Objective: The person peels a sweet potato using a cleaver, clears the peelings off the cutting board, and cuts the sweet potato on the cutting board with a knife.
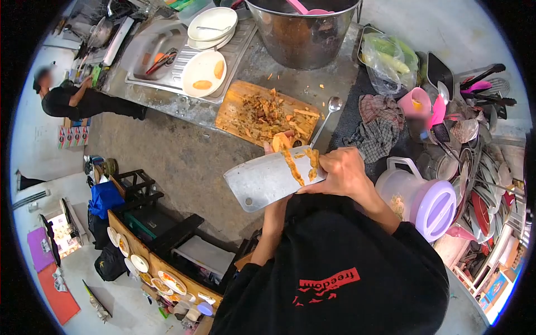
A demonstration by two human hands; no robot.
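Observation:
My right hand (339, 170) is closed around the right end of a broad metal cleaver (259, 181). Strips of orange peel (292, 167) cling to its blade, which is held flat and tilted in front of my chest. Behind the blade, my left hand (278, 206) is mostly hidden; its fingertips show pressed against an orange peeled piece (281, 142) at the blade's upper edge. Just beyond lies a wooden cutting board (237, 106) covered with brown and orange peelings (265, 111). A metal spoon (334, 104) rests right of the board.
A white bowl (195, 70) with orange pieces stands by the sink (151, 53). Behind the board is a large metal pot (301, 39). To the right are checked cloths (377, 134), a pink cup (415, 103) and a purple-lidded jug (435, 209). Another person (67, 100) stands far left.

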